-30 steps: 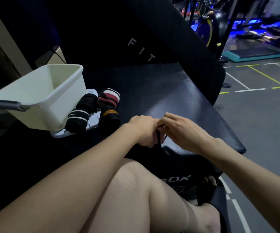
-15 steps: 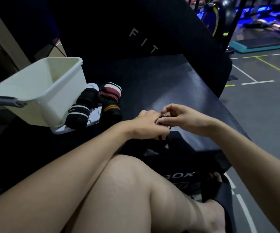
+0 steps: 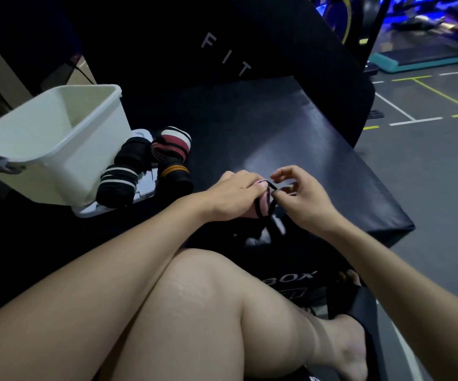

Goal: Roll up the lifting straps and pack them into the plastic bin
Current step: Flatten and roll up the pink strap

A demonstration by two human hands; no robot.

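My left hand (image 3: 233, 192) grips a rolled pink-and-black strap (image 3: 264, 206) over the black padded box. My right hand (image 3: 303, 198) pinches the thin black loop of that strap just above the roll. The white plastic bin (image 3: 57, 138) stands tilted at the left, and I see nothing inside it. Beside the bin lie several rolled straps: a black one with white stripes (image 3: 116, 185), a plain black one (image 3: 133, 152), a red-and-white one (image 3: 171, 143) and a black one with orange stripes (image 3: 174, 176).
The bin and rolls rest on a white lid (image 3: 142, 188) on the black padded box (image 3: 291, 133). A black backrest with white letters rises behind. My bare knee and sandalled foot fill the foreground. Gym floor with painted lines lies at the right.
The hands have risen a little and parted. The pink roll now shows in my left hand, and my right hand has drawn the thin black loop up over it.
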